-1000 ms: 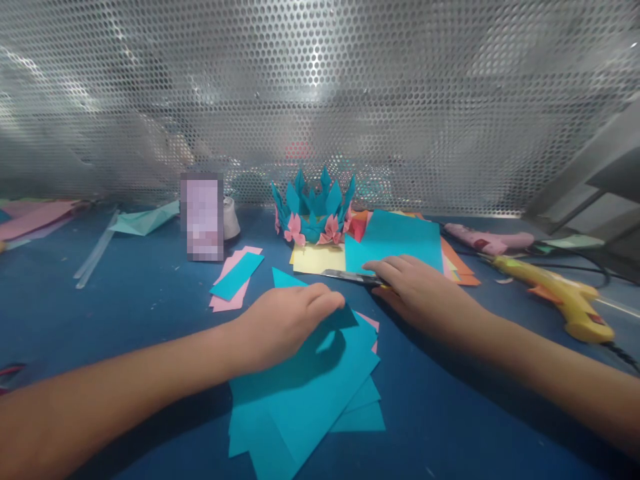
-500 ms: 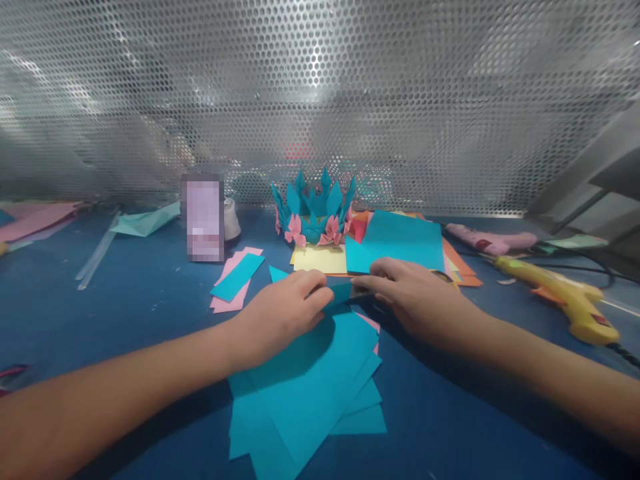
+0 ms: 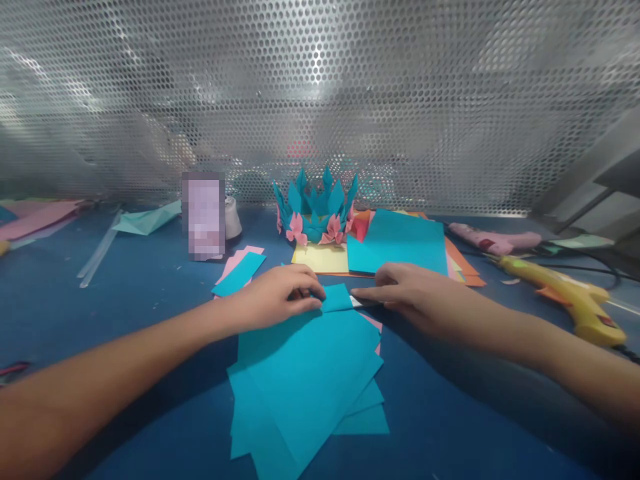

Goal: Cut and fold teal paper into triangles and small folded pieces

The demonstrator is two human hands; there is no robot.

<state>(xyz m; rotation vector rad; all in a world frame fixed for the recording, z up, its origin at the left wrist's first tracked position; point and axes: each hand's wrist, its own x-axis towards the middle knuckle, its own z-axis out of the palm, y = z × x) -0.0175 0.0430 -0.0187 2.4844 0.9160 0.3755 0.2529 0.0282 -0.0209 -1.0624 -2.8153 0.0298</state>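
A small folded blue paper strip (image 3: pixel 338 297) lies between my hands, over the top of a fanned stack of blue paper sheets (image 3: pixel 310 373). My left hand (image 3: pixel 283 297) has its thumb and fingers closed at the strip's left end. My right hand (image 3: pixel 415 293) reaches in from the other side, its index fingertip on the strip's right end and its other fingers curled under. A small white patch shows beside that fingertip; I cannot tell what it is. Behind my hands stands a blue paper crown (image 3: pixel 316 207) with pink paper flowers at its base.
Left of the crown are a pixelated phone-shaped object (image 3: pixel 204 217), a white spool (image 3: pixel 232 219), and blue and pink paper strips (image 3: pixel 240 273). To the right are stacked coloured sheets (image 3: pixel 400 243), a pink glue gun (image 3: pixel 493 239) and a yellow glue gun (image 3: pixel 565 293). A perforated metal panel (image 3: pixel 320 100) rises behind.
My left hand has shifted slightly left and up, uncovering more of the strip. The strip now lies flatter and brighter. My right index finger has straightened along its end.
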